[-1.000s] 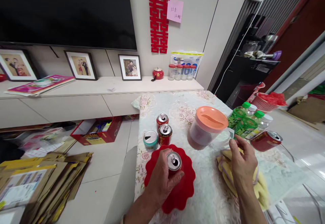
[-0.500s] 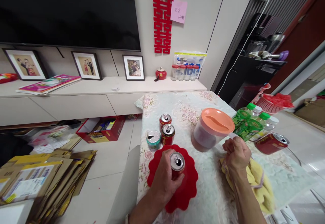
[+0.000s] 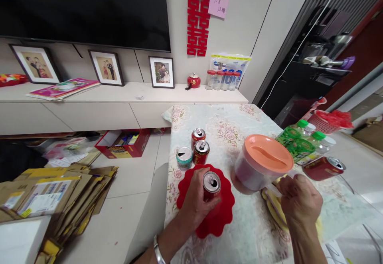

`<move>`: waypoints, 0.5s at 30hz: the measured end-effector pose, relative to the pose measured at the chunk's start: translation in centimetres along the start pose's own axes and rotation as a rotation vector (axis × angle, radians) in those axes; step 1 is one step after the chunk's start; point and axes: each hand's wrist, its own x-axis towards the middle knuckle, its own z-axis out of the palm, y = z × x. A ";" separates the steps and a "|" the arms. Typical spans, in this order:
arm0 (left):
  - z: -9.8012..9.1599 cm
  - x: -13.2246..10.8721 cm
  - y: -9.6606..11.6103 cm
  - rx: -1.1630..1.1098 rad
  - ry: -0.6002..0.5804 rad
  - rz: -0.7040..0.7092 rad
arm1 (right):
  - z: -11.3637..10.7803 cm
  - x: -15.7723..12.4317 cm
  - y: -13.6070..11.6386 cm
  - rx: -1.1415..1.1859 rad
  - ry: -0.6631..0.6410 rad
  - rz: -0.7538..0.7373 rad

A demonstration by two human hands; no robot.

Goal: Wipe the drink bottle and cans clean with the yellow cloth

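My left hand (image 3: pixel 191 202) is wrapped round an opened red drink can (image 3: pixel 211 181), held upright over a red scalloped mat (image 3: pixel 215 226). On the right, my right hand (image 3: pixel 303 202) grips the handle of a clear plastic pitcher (image 3: pixel 249 172) with an orange lid (image 3: pixel 267 154). I cannot tell whether the pitcher's base touches the table. Behind the mat stand two opened red cans, one farther back (image 3: pixel 197 136) and one nearer (image 3: pixel 201 152), beside a small teal-rimmed can (image 3: pixel 183 157). Partly hidden below my right hand lies a yellow towel (image 3: pixel 273 210).
Green-capped bottles (image 3: pixel 299 140) stand at the table's right side, near a large red can (image 3: pixel 323 168) lying tilted. A floral cloth (image 3: pixel 227 130) covers the table. Flattened cardboard (image 3: pixel 60 200) and a red box (image 3: pixel 125 144) lie on the floor to the left.
My right hand has moved right and closed round the pitcher's handle. The pitcher has shifted toward me and to the right. My left hand still holds the can over the mat.
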 end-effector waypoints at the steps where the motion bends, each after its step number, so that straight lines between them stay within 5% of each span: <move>1: 0.1 0.0 -0.1 -0.010 0.005 -0.006 | -0.2 -0.2 -0.4 -0.004 0.018 0.024; 10: 0.7 -0.1 -0.6 0.008 0.073 0.014 | -2.4 -2.1 -4.0 -0.017 0.203 0.246; 15: 0.5 -0.2 -0.7 0.141 0.071 0.159 | -3.8 -2.7 -5.8 -0.090 0.139 0.240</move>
